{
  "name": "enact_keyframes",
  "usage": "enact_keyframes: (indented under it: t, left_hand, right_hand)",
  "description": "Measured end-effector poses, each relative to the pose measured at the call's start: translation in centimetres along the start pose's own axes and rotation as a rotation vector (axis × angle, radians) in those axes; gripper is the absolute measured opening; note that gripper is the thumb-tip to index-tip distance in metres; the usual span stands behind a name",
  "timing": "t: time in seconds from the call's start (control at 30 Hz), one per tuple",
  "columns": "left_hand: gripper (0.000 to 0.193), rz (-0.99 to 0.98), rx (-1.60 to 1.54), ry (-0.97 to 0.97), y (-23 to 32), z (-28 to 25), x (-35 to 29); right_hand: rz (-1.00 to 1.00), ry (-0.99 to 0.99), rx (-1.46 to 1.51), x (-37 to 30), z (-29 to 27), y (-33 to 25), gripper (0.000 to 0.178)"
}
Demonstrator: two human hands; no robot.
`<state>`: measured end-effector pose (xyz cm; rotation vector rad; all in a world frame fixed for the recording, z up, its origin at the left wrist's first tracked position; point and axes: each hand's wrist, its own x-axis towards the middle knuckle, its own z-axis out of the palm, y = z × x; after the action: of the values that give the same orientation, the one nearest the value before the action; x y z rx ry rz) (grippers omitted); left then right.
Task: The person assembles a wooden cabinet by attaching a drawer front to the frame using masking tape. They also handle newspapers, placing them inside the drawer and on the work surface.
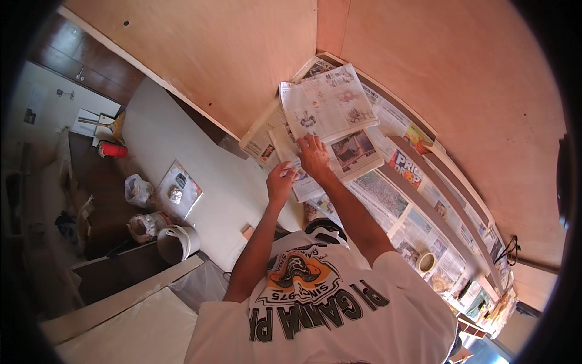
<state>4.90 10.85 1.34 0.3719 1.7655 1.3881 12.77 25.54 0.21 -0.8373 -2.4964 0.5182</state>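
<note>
A folded newspaper sheet (327,100) lies over another newspaper page with a dark photo (353,150), both atop a surface spread with newspaper. My right hand (314,158) rests palm down on these sheets, fingers laid across the paper near the upper sheet's lower edge. Just left of it, my left hand (281,185) has its fingers curled together at the left edge of the lower page. Its fingertips seem to pinch that edge, though the contact is partly hidden.
Wooden panels (436,67) rise behind and to the right. Long brown strips (424,197) lie across the newspapers, with a roll of tape (426,262) nearby. At left are white buckets (179,242), a plastic bag (139,190), a printed sheet (180,189) and a red cylinder (112,149).
</note>
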Motion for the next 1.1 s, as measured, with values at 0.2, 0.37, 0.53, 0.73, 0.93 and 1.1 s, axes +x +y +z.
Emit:
enact_keyframes:
  t: [0.2,0.37,0.53,0.73,0.93,1.1]
  left_hand:
    - [0.043,0.011,-0.066,-0.133,1.4,-0.9,5.3]
    - [0.033,-0.018,-0.169,-0.304,1.6,-0.1,9.9]
    - [0.023,-0.104,-0.188,-0.373,2.0,0.1,12.2]
    - [0.021,-0.159,-0.282,-0.440,2.2,-0.4,13.0]
    - [0.019,-0.204,-0.275,-0.504,2.3,-0.9,13.8]
    - [0.018,-0.181,-0.282,-0.546,2.0,-1.0,13.9]
  right_hand:
    - [0.016,0.125,0.195,1.3,2.2,3.2,0.015]
    - [0.307,0.008,0.468,2.3,0.9,4.0,0.017]
    - [0.549,-0.073,0.445,1.8,0.5,3.1,0.023]
    - [0.690,0.045,0.606,1.6,0.8,1.1,0.021]
    - [0.685,0.128,0.423,1.3,0.9,-1.8,0.023]
    - [0.682,0.185,0.455,0.8,1.7,-1.6,0.024]
